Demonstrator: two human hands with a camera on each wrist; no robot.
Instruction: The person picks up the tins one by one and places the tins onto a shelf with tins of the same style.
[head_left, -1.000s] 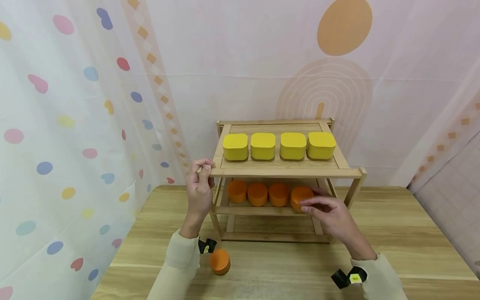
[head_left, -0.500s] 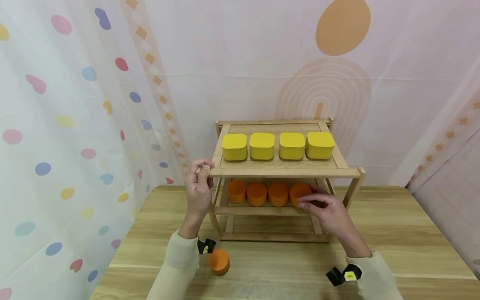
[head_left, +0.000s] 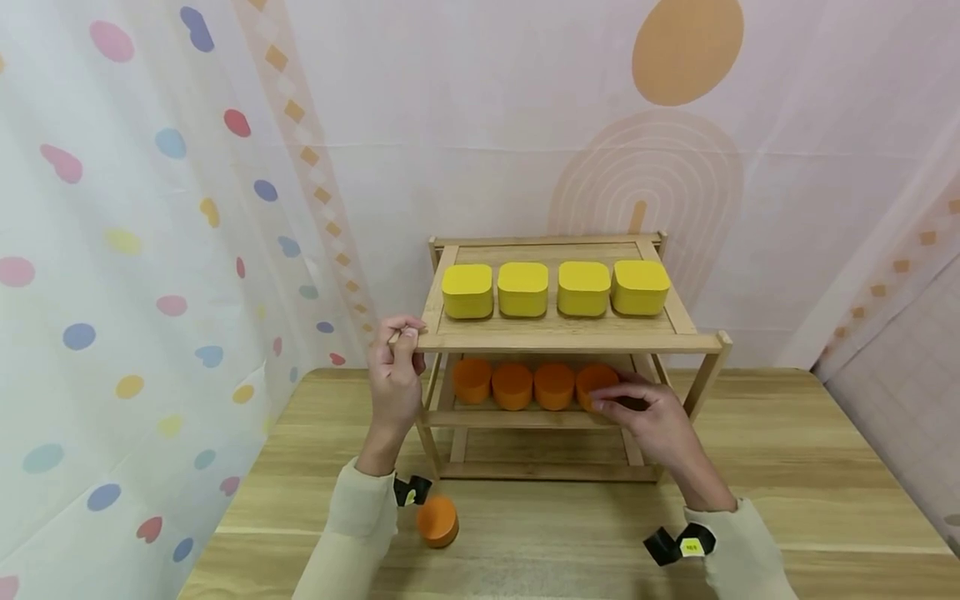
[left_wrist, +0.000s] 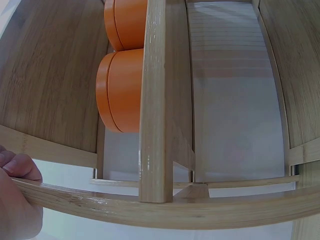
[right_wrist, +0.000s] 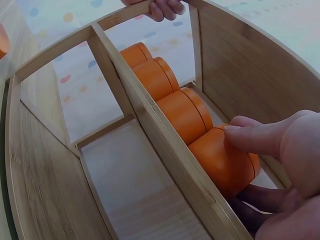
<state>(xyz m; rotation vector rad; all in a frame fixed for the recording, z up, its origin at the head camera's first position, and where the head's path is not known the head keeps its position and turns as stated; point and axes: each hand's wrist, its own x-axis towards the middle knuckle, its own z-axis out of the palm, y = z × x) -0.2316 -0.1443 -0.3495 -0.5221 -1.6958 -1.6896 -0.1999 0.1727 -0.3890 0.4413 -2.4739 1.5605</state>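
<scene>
I see a wooden table (head_left: 787, 450); behind it a pale curtain (head_left: 135, 208) with coloured dots and hearts.

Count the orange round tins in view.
5. Four stand in a row on the rack's middle shelf, the rightmost orange tin gripped by the right hand; one on the table.

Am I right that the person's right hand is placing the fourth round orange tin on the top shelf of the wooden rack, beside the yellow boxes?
Not quite: the right hand holds the fourth round orange tin on the middle shelf of the wooden rack, below the yellow boxes, as the head view shows.
</scene>
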